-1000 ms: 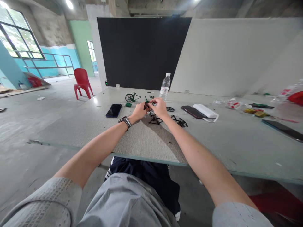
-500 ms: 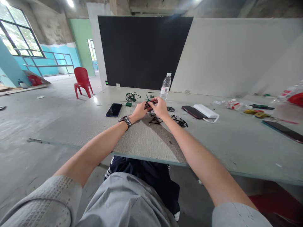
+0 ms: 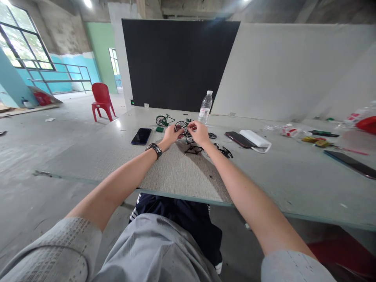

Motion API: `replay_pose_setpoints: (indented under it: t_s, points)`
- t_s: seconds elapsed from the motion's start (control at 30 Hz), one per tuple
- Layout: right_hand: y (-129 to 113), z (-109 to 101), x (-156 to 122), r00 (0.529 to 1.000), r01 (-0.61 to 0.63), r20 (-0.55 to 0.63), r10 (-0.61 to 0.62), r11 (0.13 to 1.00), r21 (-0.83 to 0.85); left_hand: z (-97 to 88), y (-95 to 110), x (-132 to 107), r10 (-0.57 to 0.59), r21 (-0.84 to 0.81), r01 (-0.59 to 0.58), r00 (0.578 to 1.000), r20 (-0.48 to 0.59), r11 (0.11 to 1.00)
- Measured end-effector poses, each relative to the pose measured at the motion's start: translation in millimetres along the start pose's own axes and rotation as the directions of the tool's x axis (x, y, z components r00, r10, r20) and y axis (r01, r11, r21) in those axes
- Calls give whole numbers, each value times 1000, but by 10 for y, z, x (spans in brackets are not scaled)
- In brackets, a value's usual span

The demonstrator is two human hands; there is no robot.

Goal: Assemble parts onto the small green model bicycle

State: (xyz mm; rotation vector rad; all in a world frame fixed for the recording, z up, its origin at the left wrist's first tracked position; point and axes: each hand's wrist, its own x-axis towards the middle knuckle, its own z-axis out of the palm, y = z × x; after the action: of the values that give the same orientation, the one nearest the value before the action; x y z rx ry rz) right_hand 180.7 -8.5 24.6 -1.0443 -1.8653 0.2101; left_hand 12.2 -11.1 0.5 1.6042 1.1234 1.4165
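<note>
Above the table, a small spoked toy bicycle wheel point(image 3: 181, 126) is pinched in the fingers of my left hand point(image 3: 172, 135). My right hand point(image 3: 199, 133) is at the wheel's right side with thumb and fingers closed together; whatever they pinch is too small to make out. Just below the hands lies a black miniature bicycle frame point(image 3: 193, 149), and black bicycle parts point(image 3: 225, 152) lie partly behind my right forearm. Another wheel point(image 3: 212, 135) rests right of my right hand. Behind my left hand stands a green miniature bicycle frame with one wheel point(image 3: 164, 120), near a small green piece point(image 3: 159, 129).
A phone point(image 3: 141, 136) lies at the left. A clear water bottle point(image 3: 205, 107) stands behind my hands. To the right are another phone point(image 3: 239, 139), a white power bank point(image 3: 255, 139) with a strap, yellow tools point(image 3: 319, 141) and plastic packaging point(image 3: 290, 130).
The wheel has turned to face me and shows more fully, a little further left. My hands have drawn slightly apart.
</note>
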Motion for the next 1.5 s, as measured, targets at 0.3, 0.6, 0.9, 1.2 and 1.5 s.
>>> replay_pose_setpoints:
  t_s: [0.3,0.6,0.9,1.2,1.5]
  points:
    - [22,15,-5,997,49,66,-44,995,-83,-11,96,-62,-81,-174,98,992,102,980]
    - [-165,-99,-50,995,100,20,-98,959,-266,0,128,-75,-138,-313,159,987,87,936]
    - [-184,-87,-34,995,98,23,-95,955,-279,-18,125,-62,-174,-496,223,974,144,839]
    - [-186,-145,10,986,158,114,-124,912,-377,-12,221,-112,-192,-303,208,978,81,930]
    - [-200,-135,14,989,127,113,-93,929,-349,-12,207,-110,-166,-305,175,985,56,936]
